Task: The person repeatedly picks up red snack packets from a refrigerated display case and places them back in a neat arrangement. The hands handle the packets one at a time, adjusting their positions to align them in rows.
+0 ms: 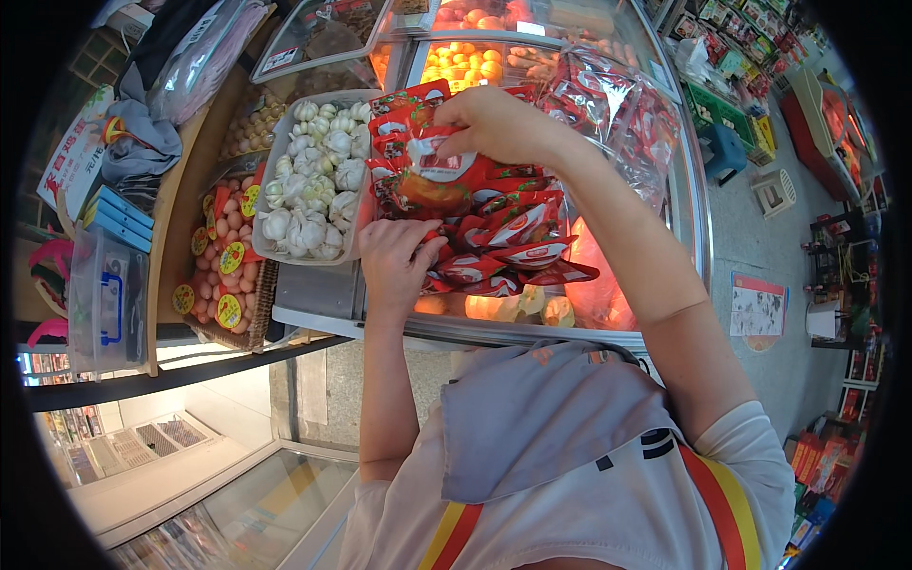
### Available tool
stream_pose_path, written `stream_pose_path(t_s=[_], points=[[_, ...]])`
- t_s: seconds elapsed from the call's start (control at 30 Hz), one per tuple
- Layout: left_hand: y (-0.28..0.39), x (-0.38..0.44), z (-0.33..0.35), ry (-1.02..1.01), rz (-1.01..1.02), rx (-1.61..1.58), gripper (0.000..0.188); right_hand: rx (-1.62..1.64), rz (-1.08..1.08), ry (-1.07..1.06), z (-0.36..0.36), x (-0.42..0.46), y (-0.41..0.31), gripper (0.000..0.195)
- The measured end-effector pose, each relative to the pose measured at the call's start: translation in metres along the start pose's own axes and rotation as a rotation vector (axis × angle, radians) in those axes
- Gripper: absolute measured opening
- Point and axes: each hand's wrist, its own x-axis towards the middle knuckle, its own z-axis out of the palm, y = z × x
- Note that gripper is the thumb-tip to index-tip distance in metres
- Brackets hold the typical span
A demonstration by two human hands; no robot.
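Several red printed food packets (pixel 499 242) lie in overlapping rows on top of a lit glass display case (pixel 356 329). My right hand (pixel 491 128) reaches over the far rows, its thumb and fingers at the upper edge of a packet with a white oval (pixel 445 162); whether it grips the packet is unclear. My left hand (pixel 399 256) rests at the near left of the rows, with thumb and index finger at the edge of a red packet. Beside it stands a white plastic tub of garlic bulbs (pixel 313 178). A clear plastic bag (pixel 613 107) with more red packets lies to the right.
A wicker basket of eggs (pixel 267 306) with round yellow tags stands left of the garlic. Behind are a lidded clear container (pixel 320 35) and lit oranges (pixel 463 64) under glass. A wooden shelf edge (pixel 167 263) holds a clear plastic box (pixel 107 299). A blue stool (pixel 723 149) stands on the floor.
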Motion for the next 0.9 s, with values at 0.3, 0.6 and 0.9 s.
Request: stream_pose_path(t_s=[0.3, 0.6, 0.9], points=[[0.003, -0.004, 0.003, 0.095, -0.002, 0.021, 0.023, -0.012, -0.08, -0.035, -0.009, 0.007, -0.025, 0.02], [0.001, -0.004, 0.011, 0.186, 0.005, -0.011, 0.019, -0.281, -0.051, -0.277, 0.039, 0.017, -0.037, 0.031], [0.005, -0.005, 0.007, 0.194, -0.008, -0.031, 0.02, -0.4, -0.013, -0.373, 0.026, 0.01, -0.018, 0.039]])
